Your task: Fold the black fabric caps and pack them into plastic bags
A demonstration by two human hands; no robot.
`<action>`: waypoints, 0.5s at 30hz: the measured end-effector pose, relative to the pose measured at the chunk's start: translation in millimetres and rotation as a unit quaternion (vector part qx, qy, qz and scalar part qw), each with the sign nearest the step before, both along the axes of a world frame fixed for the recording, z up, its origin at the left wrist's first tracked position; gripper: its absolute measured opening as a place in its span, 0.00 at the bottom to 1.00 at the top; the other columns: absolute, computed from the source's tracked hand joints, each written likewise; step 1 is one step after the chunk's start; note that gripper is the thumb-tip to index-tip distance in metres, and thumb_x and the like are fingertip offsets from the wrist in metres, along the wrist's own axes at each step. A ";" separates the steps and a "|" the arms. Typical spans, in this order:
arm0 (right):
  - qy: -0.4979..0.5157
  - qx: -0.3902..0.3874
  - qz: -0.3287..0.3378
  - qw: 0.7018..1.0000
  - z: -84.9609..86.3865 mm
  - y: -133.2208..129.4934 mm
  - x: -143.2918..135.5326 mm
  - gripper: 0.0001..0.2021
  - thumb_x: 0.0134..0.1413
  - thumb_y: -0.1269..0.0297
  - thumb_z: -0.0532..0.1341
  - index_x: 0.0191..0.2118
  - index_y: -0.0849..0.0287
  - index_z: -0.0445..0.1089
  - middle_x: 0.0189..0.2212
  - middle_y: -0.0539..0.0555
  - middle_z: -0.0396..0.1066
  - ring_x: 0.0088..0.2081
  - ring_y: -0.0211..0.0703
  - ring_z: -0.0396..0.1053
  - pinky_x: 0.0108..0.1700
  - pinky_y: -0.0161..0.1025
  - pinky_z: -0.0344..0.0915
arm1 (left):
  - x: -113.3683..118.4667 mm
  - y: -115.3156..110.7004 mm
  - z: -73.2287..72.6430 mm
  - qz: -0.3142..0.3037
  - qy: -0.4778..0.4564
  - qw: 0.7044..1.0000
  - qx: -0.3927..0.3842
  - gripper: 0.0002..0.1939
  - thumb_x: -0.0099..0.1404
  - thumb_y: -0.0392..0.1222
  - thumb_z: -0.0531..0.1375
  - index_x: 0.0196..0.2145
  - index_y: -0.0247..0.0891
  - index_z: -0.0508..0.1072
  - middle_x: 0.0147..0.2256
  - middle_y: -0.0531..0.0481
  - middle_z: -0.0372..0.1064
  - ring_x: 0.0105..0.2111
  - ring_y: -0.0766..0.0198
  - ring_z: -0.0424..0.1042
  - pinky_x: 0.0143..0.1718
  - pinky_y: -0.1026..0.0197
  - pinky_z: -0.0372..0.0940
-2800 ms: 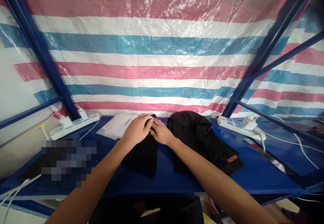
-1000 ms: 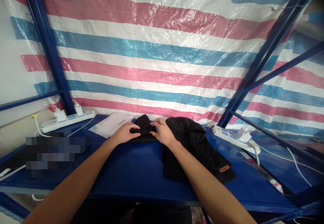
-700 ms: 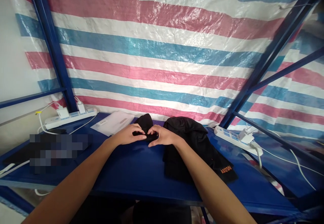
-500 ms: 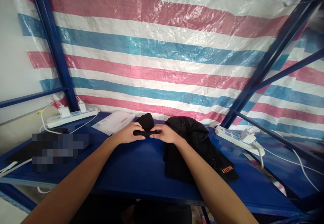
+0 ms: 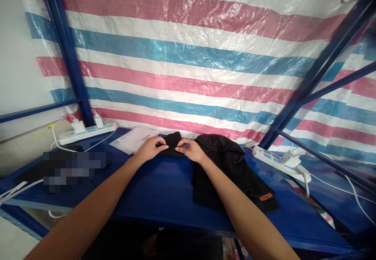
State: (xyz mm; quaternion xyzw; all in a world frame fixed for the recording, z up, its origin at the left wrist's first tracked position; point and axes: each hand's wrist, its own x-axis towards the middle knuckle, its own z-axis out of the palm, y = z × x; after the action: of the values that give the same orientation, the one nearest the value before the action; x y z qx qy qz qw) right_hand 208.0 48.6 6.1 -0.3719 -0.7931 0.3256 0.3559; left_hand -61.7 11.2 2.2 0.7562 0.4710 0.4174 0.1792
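Observation:
A small folded piece of black cloth (image 5: 172, 139) lies at the back middle of the blue table (image 5: 158, 193). My left hand (image 5: 152, 148) pinches its left side between thumb and fingers. On its right side my right hand (image 5: 189, 148) pinches it the same way, with a short gap between the two hands. The cloth's exact kind cannot be made out. Just right of my right hand lies a black garment (image 5: 232, 174) with orange lettering near its lower corner; my right forearm passes over part of it.
Behind my left hand lies a white plastic bag (image 5: 132, 139). White power strips with plugs stand at the left (image 5: 88, 133) and right (image 5: 279, 162). A flat black item (image 5: 32, 170), partly blurred out, lies left with white cables. Blue metal posts and a striped sheet stand behind.
Both hands have risen slightly off the near rolled edge and now pinch higher on the cloth. That edge sits flatter against the bundle. The view has shifted a little.

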 end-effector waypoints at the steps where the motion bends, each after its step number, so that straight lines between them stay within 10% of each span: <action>1: -0.018 0.037 -0.025 0.999 0.8 -0.5 -1.3 0.11 0.58 0.55 0.74 0.39 0.56 0.78 0.39 0.52 0.77 0.36 0.43 0.73 0.45 0.42 0.71 | 0.3 1.1 -0.7 0.006 0.011 1.000 0.019 0.18 0.70 0.61 0.66 0.40 0.43 0.82 0.43 0.46 0.82 0.45 0.51 0.80 0.52 0.51 0.73; 9: -0.132 0.211 0.053 0.967 24.4 -20.8 -3.4 0.11 0.66 0.77 0.63 0.42 0.55 0.81 0.43 0.55 0.80 0.47 0.49 0.76 0.55 0.47 0.71 | -5.8 -0.1 0.4 -0.022 0.084 0.995 0.046 0.21 0.77 0.59 0.59 0.44 0.44 0.87 0.46 0.44 0.81 0.47 0.51 0.79 0.57 0.47 0.71; 15: -0.143 0.166 0.066 0.973 26.4 -21.3 9.1 0.16 0.56 0.63 0.77 0.51 0.54 0.81 0.50 0.56 0.80 0.50 0.51 0.78 0.55 0.47 0.72 | -11.1 -8.0 4.1 -0.040 0.121 0.992 -0.015 0.30 0.61 0.64 0.74 0.55 0.46 0.83 0.54 0.43 0.77 0.52 0.46 0.78 0.57 0.47 0.72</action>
State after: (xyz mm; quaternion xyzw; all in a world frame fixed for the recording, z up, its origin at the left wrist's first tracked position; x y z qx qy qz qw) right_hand 217.1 27.3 32.5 -0.2972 -0.9015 0.1556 0.2734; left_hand -72.8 3.1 6.2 0.8169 0.4644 0.3081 0.1486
